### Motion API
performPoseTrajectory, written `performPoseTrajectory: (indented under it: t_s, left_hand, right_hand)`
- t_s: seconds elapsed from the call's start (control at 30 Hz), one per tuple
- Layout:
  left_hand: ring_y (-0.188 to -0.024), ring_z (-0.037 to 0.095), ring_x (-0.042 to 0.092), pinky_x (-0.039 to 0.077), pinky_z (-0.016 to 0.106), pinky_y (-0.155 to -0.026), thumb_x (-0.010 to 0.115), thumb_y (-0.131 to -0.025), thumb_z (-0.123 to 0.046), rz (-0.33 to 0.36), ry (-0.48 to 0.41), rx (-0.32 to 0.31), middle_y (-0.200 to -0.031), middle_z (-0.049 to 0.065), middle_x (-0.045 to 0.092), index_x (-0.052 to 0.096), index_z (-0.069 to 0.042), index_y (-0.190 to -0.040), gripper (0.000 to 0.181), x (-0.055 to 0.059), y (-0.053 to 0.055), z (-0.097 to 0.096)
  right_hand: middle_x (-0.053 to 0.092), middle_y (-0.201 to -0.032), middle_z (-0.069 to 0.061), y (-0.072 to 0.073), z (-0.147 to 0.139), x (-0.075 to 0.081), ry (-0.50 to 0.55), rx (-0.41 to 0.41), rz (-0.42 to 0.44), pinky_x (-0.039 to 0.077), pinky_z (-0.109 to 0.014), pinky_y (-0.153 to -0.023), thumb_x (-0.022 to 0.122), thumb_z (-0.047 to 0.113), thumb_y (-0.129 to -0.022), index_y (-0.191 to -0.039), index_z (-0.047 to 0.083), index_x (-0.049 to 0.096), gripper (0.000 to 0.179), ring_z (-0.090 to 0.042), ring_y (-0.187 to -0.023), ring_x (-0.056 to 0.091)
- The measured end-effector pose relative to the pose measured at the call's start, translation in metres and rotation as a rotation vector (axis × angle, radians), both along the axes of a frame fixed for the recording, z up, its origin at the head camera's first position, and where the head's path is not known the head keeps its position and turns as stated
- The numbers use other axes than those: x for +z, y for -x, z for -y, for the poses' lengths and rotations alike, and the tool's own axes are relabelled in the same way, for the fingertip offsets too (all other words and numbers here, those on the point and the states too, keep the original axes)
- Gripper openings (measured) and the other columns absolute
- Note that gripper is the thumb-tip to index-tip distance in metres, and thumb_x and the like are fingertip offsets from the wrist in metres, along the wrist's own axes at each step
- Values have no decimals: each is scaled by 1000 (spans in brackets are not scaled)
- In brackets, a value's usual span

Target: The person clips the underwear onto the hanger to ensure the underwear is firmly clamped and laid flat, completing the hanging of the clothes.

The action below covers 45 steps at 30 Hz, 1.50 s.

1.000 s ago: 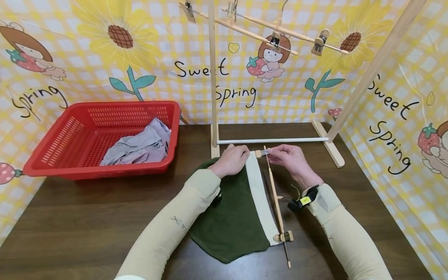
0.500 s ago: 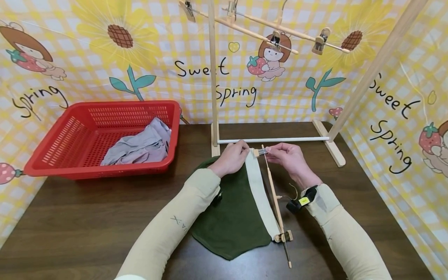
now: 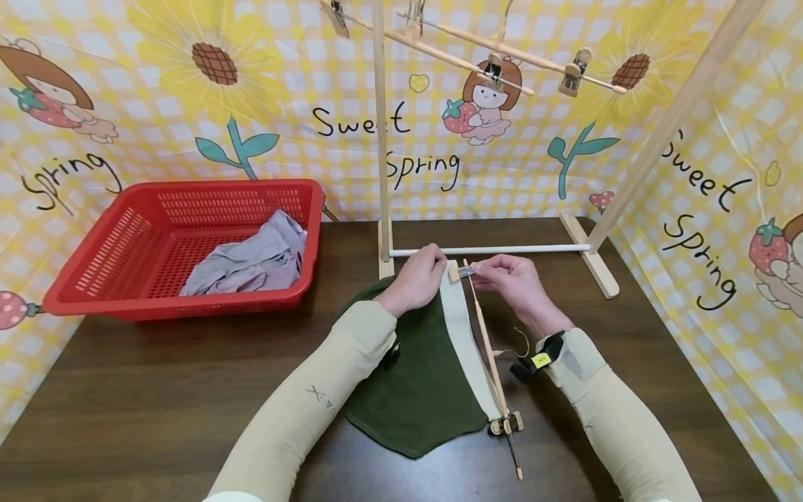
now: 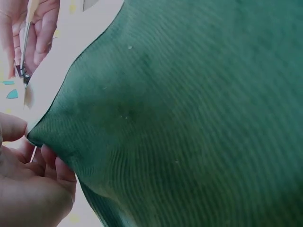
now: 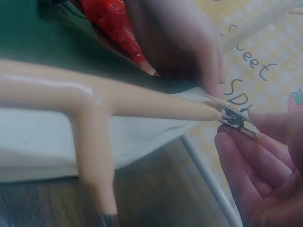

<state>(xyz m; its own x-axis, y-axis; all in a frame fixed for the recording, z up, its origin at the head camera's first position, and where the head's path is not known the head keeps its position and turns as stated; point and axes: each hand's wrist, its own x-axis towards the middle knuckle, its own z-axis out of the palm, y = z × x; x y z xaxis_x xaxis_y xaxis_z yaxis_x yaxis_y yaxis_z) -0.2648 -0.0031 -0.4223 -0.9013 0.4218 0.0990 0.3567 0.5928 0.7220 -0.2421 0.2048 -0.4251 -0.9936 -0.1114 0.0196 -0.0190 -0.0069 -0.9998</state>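
Observation:
A dark green garment (image 3: 417,383) with a white band (image 3: 461,331) along its right edge lies on the table. My left hand (image 3: 415,282) pinches the band's far corner; the left wrist view shows thumb and fingers on the ribbed green cloth (image 4: 156,109). Beside the band lies a wooden clip hanger (image 3: 484,335), its hook pointing right. The hanger's near clip (image 3: 507,423) is at the band's near end. My right hand (image 3: 511,282) pinches the far clip (image 5: 234,117) between thumb and fingers. That clip's wooden pad overlaps the band's far end; whether it bites cannot be told.
At left stands a red basket (image 3: 141,307) with grey and pinkish cloth (image 3: 251,258) in it. A wooden rack with a white bottom bar (image 3: 502,249) stands behind my hands. Two more clip hangers (image 3: 433,50) hang above. Patterned fabric encloses the brown table (image 3: 157,404).
My right hand and the far clip have moved slightly left, the clip's pad further over the white band. My left hand has lifted the band's far corner slightly away from me.

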Motion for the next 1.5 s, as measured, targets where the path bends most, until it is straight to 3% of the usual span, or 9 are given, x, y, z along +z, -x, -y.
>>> performPoseTrajectory:
  t_s: [0.5, 0.67, 0.87, 1.07, 1.17, 1.27, 1.37, 1.5]
  left_hand:
    - [-106, 24, 53, 43, 37, -92, 37, -111, -14, 57, -4, -16, -117, 11, 56, 55, -4, -111, 21, 7, -1, 2]
    - [-103, 23, 57, 45, 36, -90, 41, -111, -22, 67, 10, -14, -117, 9, 61, 59, -5, -119, 26, 5, 0, 5]
    - [-92, 21, 60, 47, 36, -83, 41, -110, -42, 51, 125, -25, -105, 3, 65, 66, -11, -118, 41, 1, 1, 20]
    - [-98, 24, 63, 42, 45, -96, 52, -107, -40, 10, 271, -22, -108, 6, 68, 68, -8, -116, 37, -1, 1, 44]
    - [-106, 27, 62, 39, 48, -99, 62, -102, -37, 11, 331, 2, -114, 9, 68, 67, -6, -119, 35, 1, 0, 57]
    - [-106, 29, 62, 43, 47, -96, 68, -99, -32, 27, 385, 46, -113, 11, 67, 66, -5, -116, 32, 4, 0, 68]
    - [-101, 30, 62, 48, 46, -91, 67, -99, -28, 47, 408, 92, -111, 12, 67, 67, -6, -116, 27, 5, 1, 77]
    - [-97, 31, 63, 50, 47, -87, 60, -103, -24, 62, 367, 158, -110, 14, 68, 67, -6, -116, 24, 7, 2, 88]
  right_hand:
    - [75, -92, -7, 2, 7, -2, 13, 6, 67, 58, -37, -83, 70, 11, -98, -107, -12, 65, 25, -17, -81, 73]
    - [75, -89, -6, 2, 7, -1, 1, 19, 79, 59, -33, -79, 70, 15, -98, -109, -9, 65, 26, -17, -78, 72]
    - [73, -90, -1, 2, 4, 2, -65, 10, 105, 51, -24, -60, 72, 22, -97, -111, -1, 67, 27, -14, -66, 65]
    - [72, -94, -4, 3, 1, 4, -27, -3, 104, 57, -27, -65, 71, 19, -98, -116, -3, 66, 28, -15, -66, 68]
    - [71, -95, -5, 5, 0, 5, -9, -17, 105, 59, -29, -68, 70, 16, -99, -113, -3, 65, 25, -15, -67, 68]
    - [68, -98, -5, 10, -2, 7, 1, -41, 116, 59, -28, -70, 69, 18, -100, -110, -2, 64, 23, -15, -68, 68]
    - [67, -100, -7, 15, -5, 9, 22, -69, 130, 59, -27, -72, 69, 20, -100, -110, -1, 63, 24, -14, -70, 68]
    - [67, -100, -9, 20, -7, 7, 29, -80, 143, 58, -27, -73, 69, 22, -100, -111, -2, 63, 27, -15, -72, 68]
